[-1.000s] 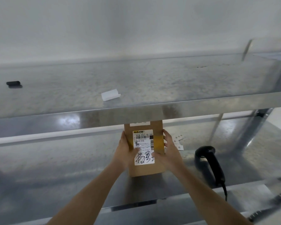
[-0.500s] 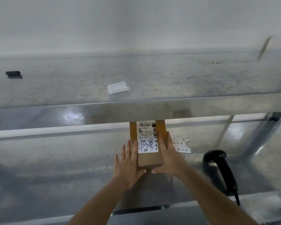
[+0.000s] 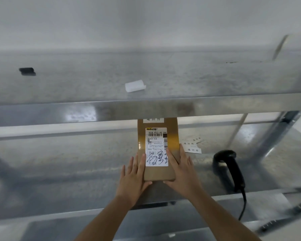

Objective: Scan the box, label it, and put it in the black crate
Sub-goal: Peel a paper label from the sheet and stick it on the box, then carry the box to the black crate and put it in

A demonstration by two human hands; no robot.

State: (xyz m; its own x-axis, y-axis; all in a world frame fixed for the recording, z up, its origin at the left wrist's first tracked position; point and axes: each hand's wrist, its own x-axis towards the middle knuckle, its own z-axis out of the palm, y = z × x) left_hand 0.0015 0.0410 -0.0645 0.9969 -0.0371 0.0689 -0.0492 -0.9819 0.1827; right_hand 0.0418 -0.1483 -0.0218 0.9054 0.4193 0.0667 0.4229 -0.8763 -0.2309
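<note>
A slim brown cardboard box (image 3: 156,173) lies flat on the lower metal shelf (image 3: 59,162), long side pointing away from me. A white shipping label (image 3: 156,141) with a barcode and black handwriting covers its top. A small white sticker (image 3: 153,119) sits at its far end, half hidden under the upper shelf. My left hand (image 3: 134,178) presses flat against the box's near left edge, fingers straight. My right hand (image 3: 182,173) lies over the near right edge, fingers on top. The box is held between them.
A black handheld scanner (image 3: 229,167) lies on the shelf to the right, cable hanging over the front. Loose white labels (image 3: 191,145) lie beside the box. The upper shelf (image 3: 215,105) overhangs, carrying a white scrap (image 3: 135,86) and a small black item (image 3: 27,71).
The box went from tilted up in both hands to lying flat on the shelf. My hands slid back to its near end, fingers straightened.
</note>
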